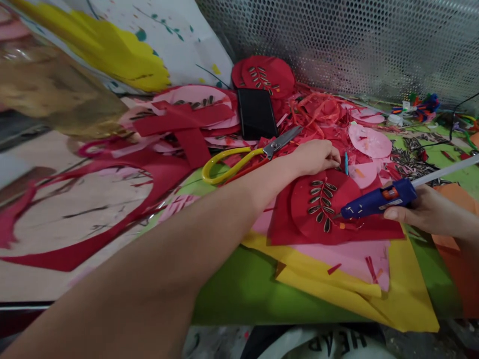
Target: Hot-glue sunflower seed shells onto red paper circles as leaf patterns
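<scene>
I am seeing my right hand [419,212] gripping a blue glue gun [377,200], fingers wrapped around its handle, nozzle touching a red paper disc [318,207] patterned with seeds. My left hand [316,157] is pressing curled fingers at the disc's far edge. Beyond, yellow-handled scissors [243,159] are lying near a black phone [257,113].
</scene>
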`<state>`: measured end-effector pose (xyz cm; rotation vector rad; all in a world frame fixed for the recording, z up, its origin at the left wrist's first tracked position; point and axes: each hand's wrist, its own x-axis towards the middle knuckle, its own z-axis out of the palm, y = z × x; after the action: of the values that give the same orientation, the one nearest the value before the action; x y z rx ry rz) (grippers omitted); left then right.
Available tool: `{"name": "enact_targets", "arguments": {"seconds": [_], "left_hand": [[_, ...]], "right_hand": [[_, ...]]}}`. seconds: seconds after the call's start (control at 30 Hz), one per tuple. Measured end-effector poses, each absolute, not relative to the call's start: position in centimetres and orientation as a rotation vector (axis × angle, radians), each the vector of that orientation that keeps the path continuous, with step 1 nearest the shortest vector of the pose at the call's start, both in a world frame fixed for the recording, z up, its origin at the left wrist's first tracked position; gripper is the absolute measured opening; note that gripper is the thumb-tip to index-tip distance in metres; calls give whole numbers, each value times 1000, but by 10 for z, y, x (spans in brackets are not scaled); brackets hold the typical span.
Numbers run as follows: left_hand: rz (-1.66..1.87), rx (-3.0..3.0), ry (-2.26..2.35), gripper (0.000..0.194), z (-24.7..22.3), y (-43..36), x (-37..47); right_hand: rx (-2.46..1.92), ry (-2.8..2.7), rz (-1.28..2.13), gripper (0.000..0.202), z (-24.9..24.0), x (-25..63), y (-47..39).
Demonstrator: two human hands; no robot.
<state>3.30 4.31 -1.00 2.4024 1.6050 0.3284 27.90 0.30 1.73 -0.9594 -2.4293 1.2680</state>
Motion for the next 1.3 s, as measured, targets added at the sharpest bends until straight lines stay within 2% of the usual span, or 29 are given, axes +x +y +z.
{"name": "enact_targets", "arguments": {"seconds": [0.23, 0.43, 0.9, 1.13, 1.3], "left_hand": [[354, 2379, 1613, 16, -11, 44, 34], [364, 2379, 1607, 15, -13, 44, 34], [329, 2337, 1709, 16, -17, 45, 34], [292, 2337, 1742, 16, -17, 44, 35], [290, 2350, 1747, 17, -18, 43, 35]], "right_hand": [[-1000, -2454, 1184, 39, 15, 278, 2], [-1011, -2473, 1123, 34, 13, 280, 1], [-1089, -2582, 923, 45, 23, 276, 0], [-1060, -2567, 952, 38, 22, 278, -1], [-1096, -2603, 847, 44, 23, 278, -3]]}}
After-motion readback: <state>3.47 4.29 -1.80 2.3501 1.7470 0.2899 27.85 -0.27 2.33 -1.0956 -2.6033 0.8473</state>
